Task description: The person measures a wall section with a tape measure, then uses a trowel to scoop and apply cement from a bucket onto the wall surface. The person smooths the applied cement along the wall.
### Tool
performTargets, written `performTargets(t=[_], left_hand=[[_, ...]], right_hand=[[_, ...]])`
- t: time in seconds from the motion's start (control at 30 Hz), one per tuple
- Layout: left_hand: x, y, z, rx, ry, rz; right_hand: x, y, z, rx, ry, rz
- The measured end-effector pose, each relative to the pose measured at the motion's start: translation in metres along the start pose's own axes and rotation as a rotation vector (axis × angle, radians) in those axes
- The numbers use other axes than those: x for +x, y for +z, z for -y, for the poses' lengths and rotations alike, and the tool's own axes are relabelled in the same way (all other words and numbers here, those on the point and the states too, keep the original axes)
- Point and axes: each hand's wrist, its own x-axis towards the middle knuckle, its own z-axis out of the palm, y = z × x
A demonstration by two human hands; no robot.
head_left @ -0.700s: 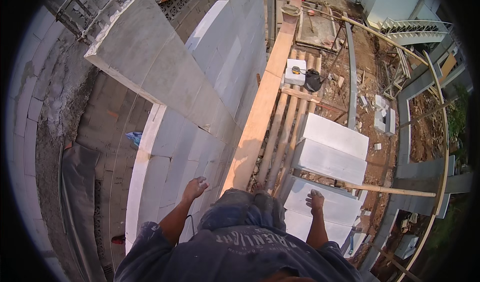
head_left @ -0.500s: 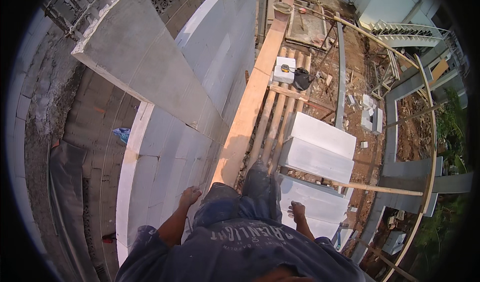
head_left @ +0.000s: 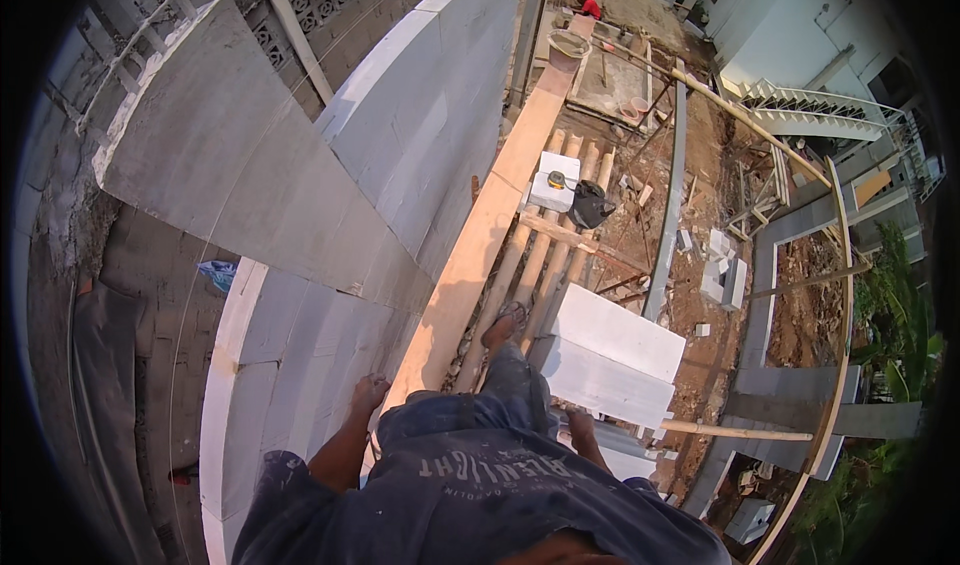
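Observation:
My left hand point(head_left: 370, 393) hangs beside the pale block wall point(head_left: 300, 350), near the orange-brown plank point(head_left: 470, 255). Its fingers are loosely bent and apart, with nothing seen in them. Low by the near end of the stacked white blocks point(head_left: 610, 350) is my right hand point(head_left: 580, 427). Its fingers are too small and foreshortened to read, and I cannot tell whether it touches a block. My sandalled foot point(head_left: 507, 323) is forward on the bamboo poles point(head_left: 535, 265), which lie alongside the plank.
A white block point(head_left: 553, 183) with a yellow-black tape measure point(head_left: 556, 179) on it and a black bag point(head_left: 590, 206) lie ahead on the poles. A bucket point(head_left: 568, 49) stands at the plank's far end. A slanting concrete slab point(head_left: 260, 155) juts in at left. A person in red point(head_left: 590, 5) is far off.
I have stepped forward along the poles; one foot now shows ahead. The block stack and tape measure sit nearer and lower in view. My right hand has dropped back beside the stack.

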Motion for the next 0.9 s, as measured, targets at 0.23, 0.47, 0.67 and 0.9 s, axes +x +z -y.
performTargets(t=[0.23,0.47,0.67,0.9], left_hand=[[0.078,-0.044,-0.161,-0.116,0.143,-0.082],[0.044,-0.155,-0.346,-0.097,0.499,-0.836],[-0.029,-0.374,-0.388,0.254,0.472,-1.736],[-0.07,-0.602,-0.315,0.016,0.074,-2.087]], right_hand=[[0.096,-0.02,0.163,0.092,0.057,-0.037],[0.169,-0.069,0.286,-0.005,-0.03,0.025],[0.198,-0.071,0.321,-0.116,0.134,0.029],[0.177,-0.034,0.366,-0.181,0.188,0.009]])
